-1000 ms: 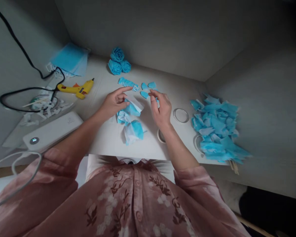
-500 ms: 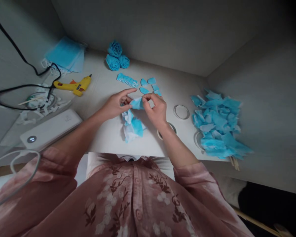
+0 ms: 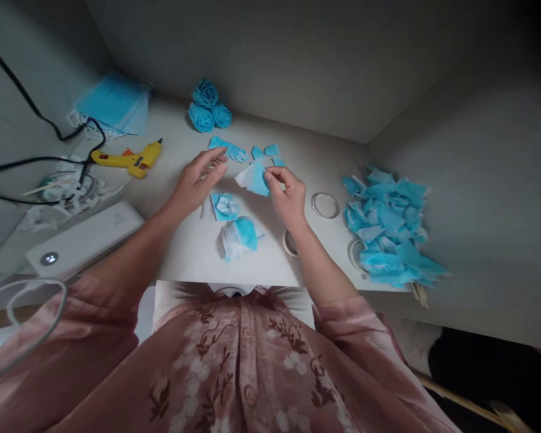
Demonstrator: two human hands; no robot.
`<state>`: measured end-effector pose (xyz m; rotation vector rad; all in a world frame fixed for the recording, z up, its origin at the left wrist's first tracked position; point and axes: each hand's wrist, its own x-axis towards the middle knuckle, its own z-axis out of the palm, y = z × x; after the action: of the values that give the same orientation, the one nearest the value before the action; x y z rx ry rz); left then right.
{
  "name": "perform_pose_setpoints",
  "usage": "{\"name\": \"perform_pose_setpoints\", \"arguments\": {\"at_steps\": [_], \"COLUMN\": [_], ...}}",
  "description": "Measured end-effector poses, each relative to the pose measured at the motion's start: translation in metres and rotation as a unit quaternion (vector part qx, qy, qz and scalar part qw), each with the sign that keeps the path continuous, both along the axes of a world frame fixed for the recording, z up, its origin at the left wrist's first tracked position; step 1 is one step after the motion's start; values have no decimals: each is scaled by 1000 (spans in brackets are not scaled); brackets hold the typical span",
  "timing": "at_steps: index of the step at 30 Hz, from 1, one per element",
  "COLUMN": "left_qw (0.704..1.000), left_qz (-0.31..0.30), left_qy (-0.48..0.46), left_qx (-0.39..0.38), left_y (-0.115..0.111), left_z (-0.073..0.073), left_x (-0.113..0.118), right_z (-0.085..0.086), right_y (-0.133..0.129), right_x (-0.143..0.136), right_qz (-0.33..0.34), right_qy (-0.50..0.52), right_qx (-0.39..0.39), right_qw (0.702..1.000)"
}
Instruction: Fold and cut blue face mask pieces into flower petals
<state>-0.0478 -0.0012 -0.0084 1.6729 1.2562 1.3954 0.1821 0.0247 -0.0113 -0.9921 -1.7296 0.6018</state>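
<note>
A thin blue and white sheet piece [image 3: 253, 177] hangs from my right hand [image 3: 287, 195], pinched between thumb and fingers. To its left, my left hand [image 3: 201, 180] is off the sheet, fingers apart and holding nothing. Below the hands lie a blue square with a whitish crumpled middle [image 3: 225, 207] and a crumpled blue and white piece [image 3: 240, 239]. Just beyond the hands are a row of overlapping blue pieces [image 3: 228, 149] and several small cut blue pieces [image 3: 271, 150].
Three blue fabric roses [image 3: 205, 108] stand at the back. Blue masks [image 3: 112, 102], a yellow glue gun [image 3: 128, 160], white scraps and a white power bank [image 3: 85, 237] are left. Tape rings [image 3: 325, 205] and a blue scrap heap [image 3: 388, 222] lie right.
My left hand has let go of the sheet and moved left, its fingers spreading. The sheet stays in my right hand, opened out wider. The blue square below now shows.
</note>
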Motion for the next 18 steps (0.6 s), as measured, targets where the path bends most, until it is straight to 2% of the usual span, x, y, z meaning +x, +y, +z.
{"name": "perform_pose_setpoints", "arguments": {"at_steps": [4, 7, 10, 14, 18], "left_qw": [999, 999, 1000, 994, 990], "left_qz": [27, 42, -14, -92, -98], "left_qy": [-23, -22, -3, 51, 99], "left_qx": [24, 17, -20, -23, -18], "left_y": [-6, -13, -18, -18, -16], "left_z": [7, 14, 18, 14, 8], "left_x": [5, 9, 15, 23, 28], "right_z": [-1, -4, -6, -6, -7], "right_y": [-10, -11, -11, -17, -24], "right_x": [-5, -6, -6, -11, -18], "right_qz": [-35, -90, -129, -119, -82], "right_qy": [-72, -90, -94, -102, -104], "right_qx": [84, 104, 98, 99, 117], "right_qw": [993, 986, 982, 983, 984]}}
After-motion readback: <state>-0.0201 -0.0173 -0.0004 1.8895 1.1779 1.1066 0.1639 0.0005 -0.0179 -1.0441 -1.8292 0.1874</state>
